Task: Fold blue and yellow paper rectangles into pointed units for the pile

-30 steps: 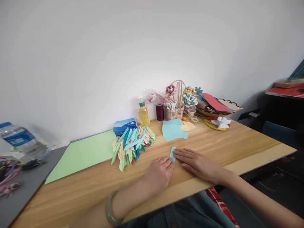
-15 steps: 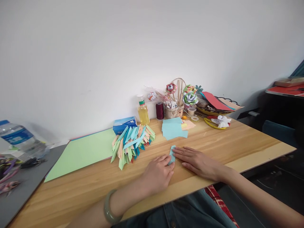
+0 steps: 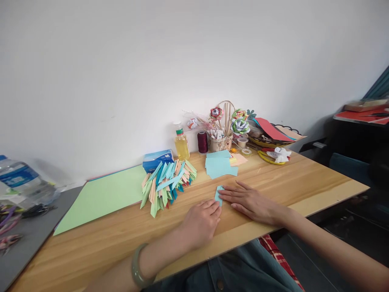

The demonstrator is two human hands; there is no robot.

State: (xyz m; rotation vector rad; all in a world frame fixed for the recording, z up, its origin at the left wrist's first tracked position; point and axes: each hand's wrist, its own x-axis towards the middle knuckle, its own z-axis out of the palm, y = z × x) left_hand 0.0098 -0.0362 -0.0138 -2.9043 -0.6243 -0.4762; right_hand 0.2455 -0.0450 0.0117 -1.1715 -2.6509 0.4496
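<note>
A small folded piece of light-blue paper (image 3: pixel 218 196) lies flat on the wooden table between my hands. My left hand (image 3: pixel 204 222), with a green bangle on its wrist, is closed, its curled fingers gripping the paper's near end. From the right, my right hand (image 3: pixel 251 202) lies open and flat, fingers stretched out, the fingertips pressing the paper's right edge. Just beyond is a stack of light-blue paper sheets (image 3: pixel 220 166). To the left sits a pile of folded paper strips (image 3: pixel 167 182) in blue, green and peach.
Large green sheets (image 3: pixel 103 198) cover the table's left part. Along the wall stand a blue tissue pack (image 3: pixel 158 159), an oil-coloured bottle (image 3: pixel 181 147), a dark red thread spool (image 3: pixel 202 142) and a basket with paper flowers (image 3: pixel 220 142). Yellow-handled pliers (image 3: pixel 272 159) lie at the right.
The view has shifted slightly. My left fingers have slid a little toward the paper's near end, and my right hand has spread somewhat; the paper stays on the table.
</note>
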